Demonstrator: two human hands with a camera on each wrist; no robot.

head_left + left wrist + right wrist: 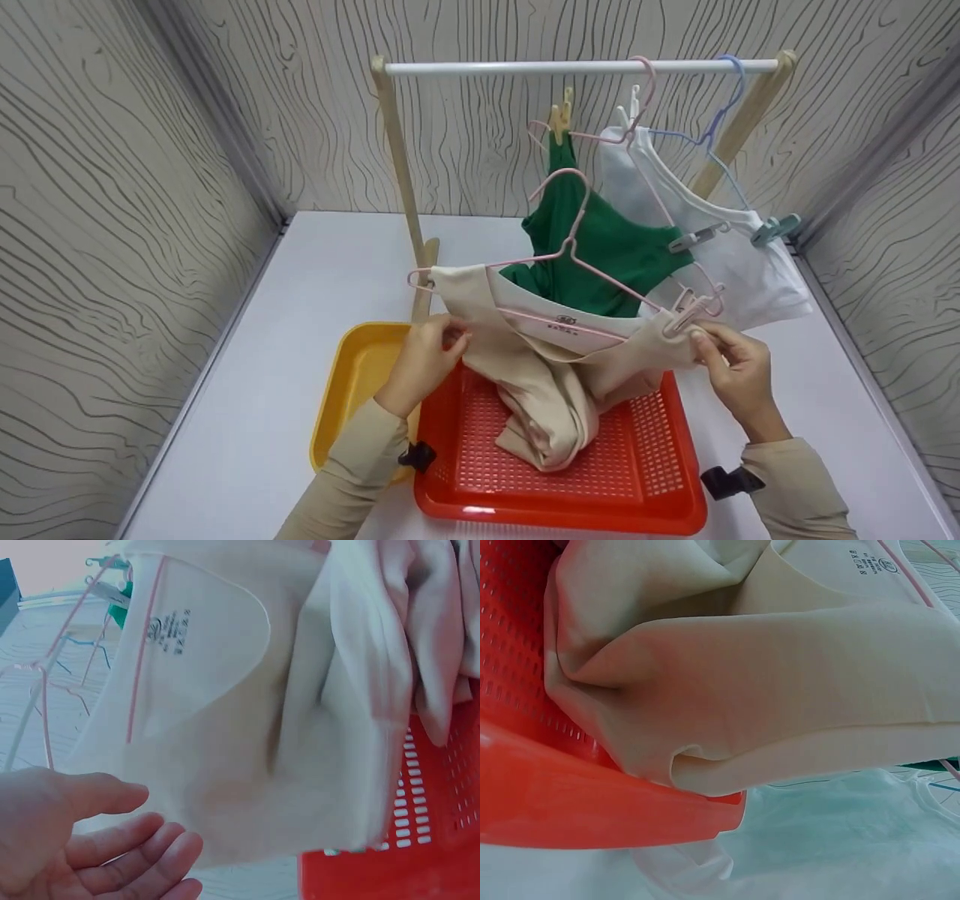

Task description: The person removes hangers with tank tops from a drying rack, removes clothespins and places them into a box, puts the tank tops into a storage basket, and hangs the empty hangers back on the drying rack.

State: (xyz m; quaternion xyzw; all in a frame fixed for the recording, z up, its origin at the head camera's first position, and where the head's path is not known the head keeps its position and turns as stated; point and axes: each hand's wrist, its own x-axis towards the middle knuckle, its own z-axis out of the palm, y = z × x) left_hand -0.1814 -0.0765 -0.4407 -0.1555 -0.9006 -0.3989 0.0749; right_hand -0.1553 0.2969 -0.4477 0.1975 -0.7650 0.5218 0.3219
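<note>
A beige top (540,367) hangs on a pink hanger (562,251), its lower part bunched over the red basket (555,510). A pale pink clothespin (691,309) sits on its right shoulder. In the head view my left hand (427,360) is beside the top's left edge. The left wrist view shows that hand (97,840) with thumb and fingers apart and nothing between them. My right hand (739,371) pinches the cloth just below the clothespin. The right wrist view shows the beige cloth (780,682) over the basket rim, but not the hand.
A white rail (517,69) on wooden legs stands behind. From it hang a green garment (600,240) with yellow and grey clothespins, and a white garment (750,277) on a blue hanger (709,139). A yellow tray (330,405) lies left of the basket.
</note>
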